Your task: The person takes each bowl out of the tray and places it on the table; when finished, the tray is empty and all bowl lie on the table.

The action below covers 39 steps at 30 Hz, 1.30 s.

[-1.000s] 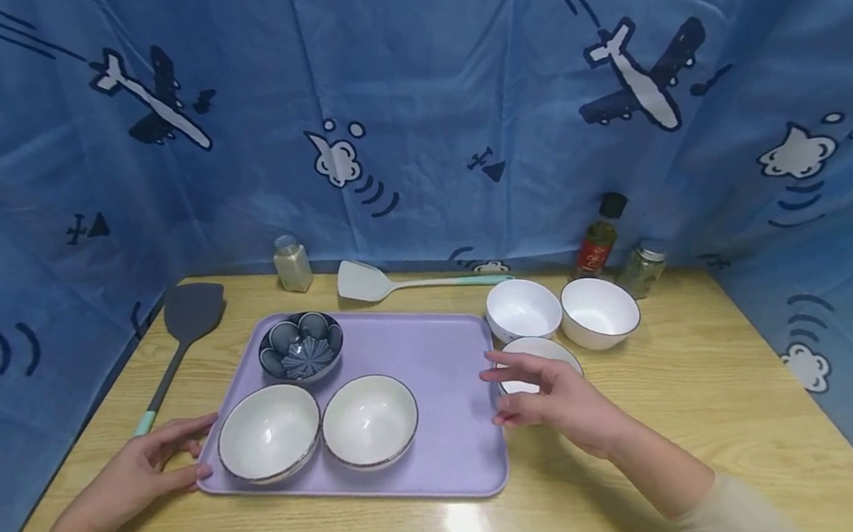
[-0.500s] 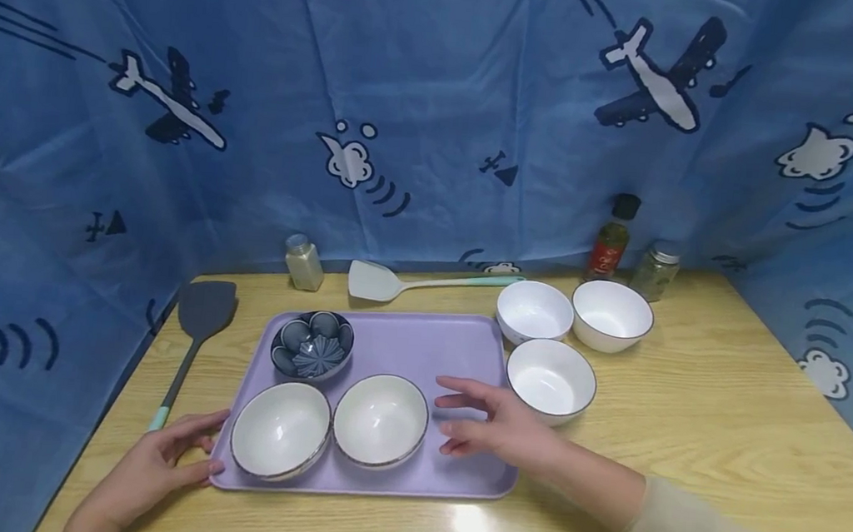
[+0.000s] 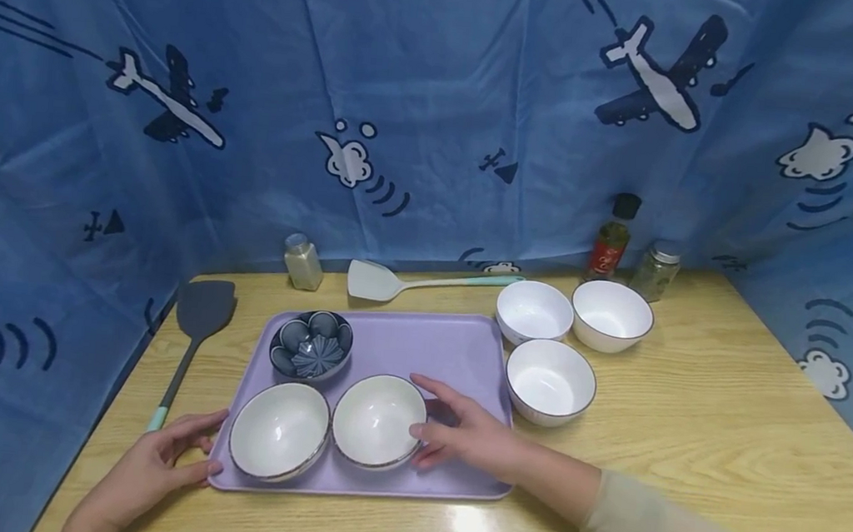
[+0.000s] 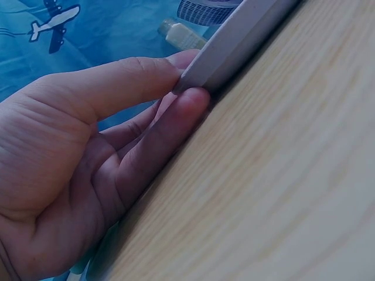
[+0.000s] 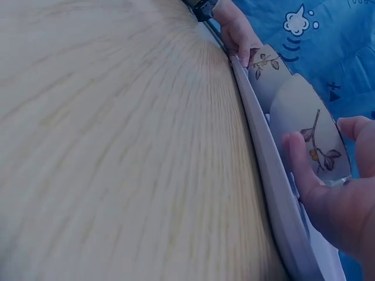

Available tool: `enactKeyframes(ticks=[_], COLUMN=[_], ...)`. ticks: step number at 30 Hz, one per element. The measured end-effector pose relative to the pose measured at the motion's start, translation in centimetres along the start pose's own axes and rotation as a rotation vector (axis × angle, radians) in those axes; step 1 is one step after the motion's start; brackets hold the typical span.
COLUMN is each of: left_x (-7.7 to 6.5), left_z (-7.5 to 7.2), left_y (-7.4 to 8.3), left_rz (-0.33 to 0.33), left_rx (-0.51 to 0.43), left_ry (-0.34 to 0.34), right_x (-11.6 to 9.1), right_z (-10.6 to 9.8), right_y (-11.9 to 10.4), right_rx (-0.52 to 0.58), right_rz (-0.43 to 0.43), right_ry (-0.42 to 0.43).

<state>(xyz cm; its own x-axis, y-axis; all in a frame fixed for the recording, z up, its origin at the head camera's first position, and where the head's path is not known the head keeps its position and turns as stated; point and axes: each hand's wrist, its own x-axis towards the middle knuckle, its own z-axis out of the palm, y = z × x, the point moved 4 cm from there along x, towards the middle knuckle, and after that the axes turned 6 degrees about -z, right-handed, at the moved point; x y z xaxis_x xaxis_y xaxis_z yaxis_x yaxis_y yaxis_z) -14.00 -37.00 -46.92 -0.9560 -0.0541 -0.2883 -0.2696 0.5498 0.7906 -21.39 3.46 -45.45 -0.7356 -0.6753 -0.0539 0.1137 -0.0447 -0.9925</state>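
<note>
My left hand (image 3: 147, 465) pinches the left edge of the lilac tray (image 3: 450, 351); in the left wrist view the thumb lies on the tray's rim, fingers below it. My right hand (image 3: 469, 436) is at the right side of a cream bowl (image 3: 377, 421) with a brown rim. Its fingers are spread about the bowl's side and rim, and some reach over the rim. The right wrist view shows a painted branch on the bowl's outer wall. A similar bowl (image 3: 280, 431) stands left of it, and a dark blue patterned bowl (image 3: 311, 345) behind.
Three white bowls stand right of the tray, the nearest white bowl (image 3: 550, 382) close to its edge. A grey spatula (image 3: 200, 323) lies at the left, a white spatula (image 3: 375, 281) behind. A shaker (image 3: 303, 263), a sauce bottle (image 3: 609, 243) and a jar (image 3: 655, 271) stand along the curtain.
My right hand has moved left from above the nearest white bowl, across the tray, to the right-hand cream bowl. My left hand keeps its place on the tray edge.
</note>
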Motion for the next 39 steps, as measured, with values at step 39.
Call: enactKeyframes(ticks=[39], left_x=[0.0], left_z=[0.0], left_y=[-0.1], left_rz=[0.044], left_rx=[0.009], left_ry=[0.007], right_x=[-5.3], right_z=[-3.7], right_y=[-6.3], right_rx=[-0.07], right_rz=[-0.109], right_ry=[0.092])
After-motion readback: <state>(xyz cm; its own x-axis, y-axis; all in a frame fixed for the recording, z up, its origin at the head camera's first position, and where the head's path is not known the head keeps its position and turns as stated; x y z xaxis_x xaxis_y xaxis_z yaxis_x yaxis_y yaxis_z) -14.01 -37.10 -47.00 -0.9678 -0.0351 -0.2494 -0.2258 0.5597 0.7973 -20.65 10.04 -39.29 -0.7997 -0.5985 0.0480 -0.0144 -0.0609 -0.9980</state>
